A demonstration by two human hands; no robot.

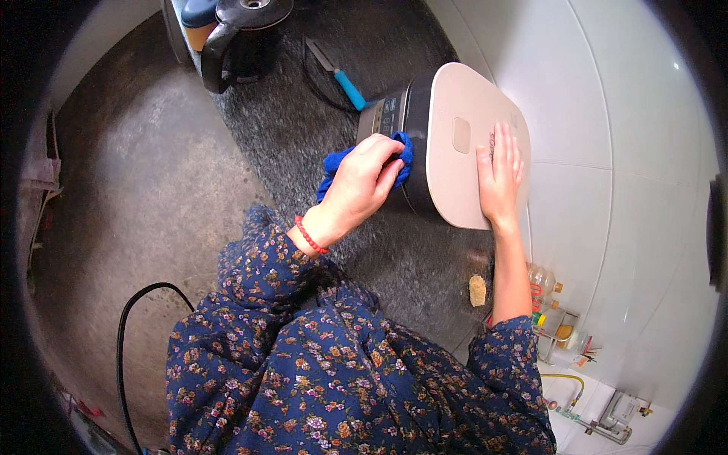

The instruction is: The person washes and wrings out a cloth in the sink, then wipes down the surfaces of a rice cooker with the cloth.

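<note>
A rice cooker with a pale lid (449,187) and a dark body stands on the dark speckled countertop (296,136). My left hand (361,176), a red bead bracelet at its wrist, grips a blue cloth (336,164) and presses it to the cooker's front, beside the control panel (387,114). Flat on the lid lies my right hand (501,176), its fingers slightly apart and holding nothing. A knife with a blue handle (348,90) rests just beyond the panel. My left fingers partly hide the cloth.
A black-lidded jug (253,17) stands at the counter's far left end, near a blue-lidded container (199,14). A light brown piece (477,290) lies near my right forearm. Bottles (543,281) and a wire rack (560,330) are by the white wall (574,125). A black cable (122,347) loops at left.
</note>
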